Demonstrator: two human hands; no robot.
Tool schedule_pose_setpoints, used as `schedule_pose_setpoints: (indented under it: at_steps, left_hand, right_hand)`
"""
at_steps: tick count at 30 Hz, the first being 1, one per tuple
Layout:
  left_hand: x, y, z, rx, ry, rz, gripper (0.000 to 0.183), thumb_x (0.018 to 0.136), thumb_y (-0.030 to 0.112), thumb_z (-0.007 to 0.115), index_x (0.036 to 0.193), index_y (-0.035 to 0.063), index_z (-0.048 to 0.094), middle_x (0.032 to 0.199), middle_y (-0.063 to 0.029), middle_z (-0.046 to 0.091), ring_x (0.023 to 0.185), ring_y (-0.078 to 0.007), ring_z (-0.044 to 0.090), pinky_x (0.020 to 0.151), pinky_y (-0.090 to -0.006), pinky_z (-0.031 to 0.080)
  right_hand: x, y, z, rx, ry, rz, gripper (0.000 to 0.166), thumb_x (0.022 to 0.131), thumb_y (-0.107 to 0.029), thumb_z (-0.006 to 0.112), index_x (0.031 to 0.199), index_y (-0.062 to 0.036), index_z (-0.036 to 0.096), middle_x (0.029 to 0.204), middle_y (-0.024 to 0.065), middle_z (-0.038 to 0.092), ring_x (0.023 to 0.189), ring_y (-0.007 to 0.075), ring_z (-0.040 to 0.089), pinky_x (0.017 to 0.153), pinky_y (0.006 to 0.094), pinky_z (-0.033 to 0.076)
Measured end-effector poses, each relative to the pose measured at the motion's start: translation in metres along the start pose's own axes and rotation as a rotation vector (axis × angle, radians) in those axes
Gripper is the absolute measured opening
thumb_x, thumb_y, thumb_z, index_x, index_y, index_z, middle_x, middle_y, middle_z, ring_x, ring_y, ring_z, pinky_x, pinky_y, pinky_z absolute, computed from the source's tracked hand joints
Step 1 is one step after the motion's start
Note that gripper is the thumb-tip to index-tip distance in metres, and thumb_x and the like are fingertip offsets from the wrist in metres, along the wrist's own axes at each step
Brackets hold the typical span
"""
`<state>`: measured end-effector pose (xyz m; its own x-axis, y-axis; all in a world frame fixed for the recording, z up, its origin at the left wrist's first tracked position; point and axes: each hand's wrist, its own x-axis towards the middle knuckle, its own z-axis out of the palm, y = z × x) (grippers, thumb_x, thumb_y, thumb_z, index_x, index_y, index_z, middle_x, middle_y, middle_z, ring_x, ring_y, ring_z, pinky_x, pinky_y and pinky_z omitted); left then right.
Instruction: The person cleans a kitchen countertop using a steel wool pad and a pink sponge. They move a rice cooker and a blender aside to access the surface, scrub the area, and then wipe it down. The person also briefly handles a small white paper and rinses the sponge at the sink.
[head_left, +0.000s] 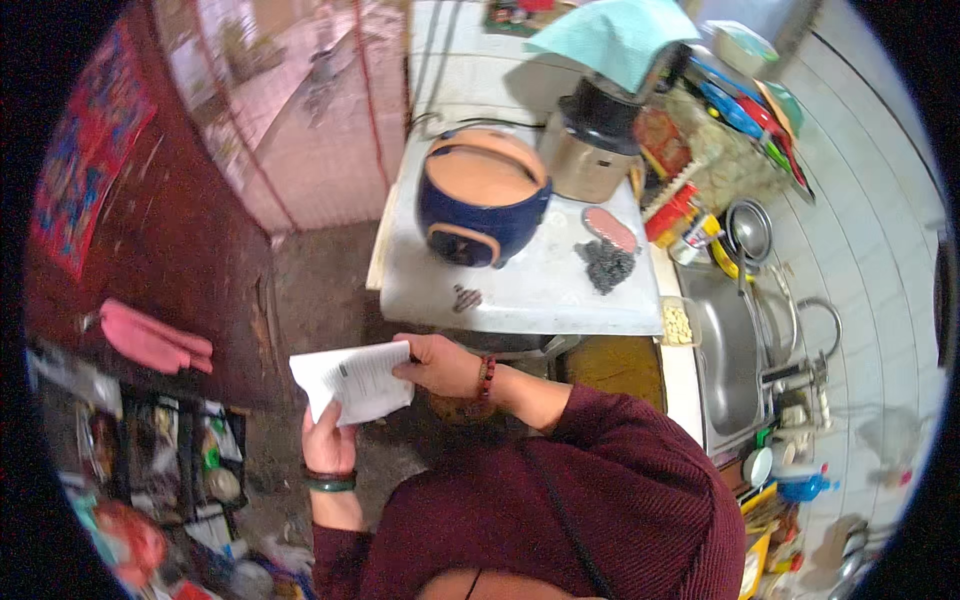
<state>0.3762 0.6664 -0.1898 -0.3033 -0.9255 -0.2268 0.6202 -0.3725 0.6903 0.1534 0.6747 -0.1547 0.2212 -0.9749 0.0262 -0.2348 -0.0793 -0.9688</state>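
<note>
A white sheet of printed paper (360, 386) is held out between both hands over the floor. My left hand (328, 442) grips its lower left edge, with the thumb on top. On the upper right corner, my right hand (431, 367) pinches the paper between thumb and fingers. Beyond my hands, on the white table (525, 304), stands a dark blue rice cooker (484, 199) with a peach lid, its handle lying over the lid. A small patterned item (466, 298) lies before the cooker, too blurred to name.
Right on the table are a pink oval pad (610, 229), a dark mesh scourer (606, 264) and a steel appliance (589, 157) under a teal cloth. Farther right is a steel sink (720, 352). A dark red door (187, 262) and a cluttered rack (165, 457) flank my left.
</note>
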Motion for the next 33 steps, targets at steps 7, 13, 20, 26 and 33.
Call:
schedule_pose_setpoints:
  at_steps: [7,13,20,26,33]
  left_hand:
    - [0.017,-0.006,0.032,0.765,-0.242,-0.094,0.036,0.075,-0.006,0.060,0.110,0.0019,0.058,0.102,-0.0032,0.062,0.085,-0.0122,0.058,0.077,-0.0256,0.046]
    - [0.037,-0.017,0.046,0.249,-0.490,-0.143,0.028,0.074,-0.003,0.056,0.102,-0.0009,0.056,0.105,-0.0153,0.060,0.094,-0.0281,0.059,0.083,-0.0394,0.047]
    - [0.030,-0.011,0.111,-0.046,-0.590,-0.460,0.054,0.076,-0.006,0.051,0.128,-0.0011,0.038,0.114,-0.0242,0.054,0.105,-0.0377,0.053,0.084,-0.0501,0.048]
    - [0.032,-0.041,0.083,0.524,-0.363,-0.257,0.025,0.075,-0.008,0.055,0.098,0.0009,0.053,0.085,-0.0097,0.062,0.067,-0.0187,0.061,0.056,-0.0310,0.053]
    - [0.026,-0.046,0.079,0.402,-0.125,-0.032,0.011,0.081,0.000,0.060,0.084,0.0052,0.051,0.079,-0.0059,0.061,0.066,-0.0136,0.059,0.057,-0.0272,0.050]
  right_hand:
    - [-0.035,-0.005,-0.066,-0.032,-0.127,-0.061,0.027,0.080,-0.003,0.053,0.107,-0.0056,0.057,0.089,0.0091,0.064,0.087,0.0192,0.060,0.076,0.0317,0.046]
    - [-0.063,0.012,-0.095,0.403,-0.108,-0.072,0.028,0.074,0.011,0.048,0.093,-0.0009,0.065,0.097,0.0052,0.061,0.094,0.0148,0.055,0.084,0.0271,0.041]
    - [-0.083,0.011,-0.114,-0.237,0.159,-0.372,0.020,0.071,0.012,0.047,0.072,-0.0048,0.058,0.081,0.0055,0.056,0.073,0.0220,0.054,0.069,0.0307,0.043]
    - [-0.080,-0.004,-0.091,-0.111,0.231,-0.335,0.019,0.081,-0.001,0.051,0.094,-0.0091,0.062,0.094,0.0062,0.058,0.088,0.0196,0.055,0.079,0.0315,0.044]
    - [-0.067,0.003,-0.043,0.603,0.170,-0.128,0.047,0.091,-0.019,0.051,0.132,-0.0013,0.035,0.112,0.0075,0.054,0.104,0.0141,0.050,0.093,0.0293,0.039]
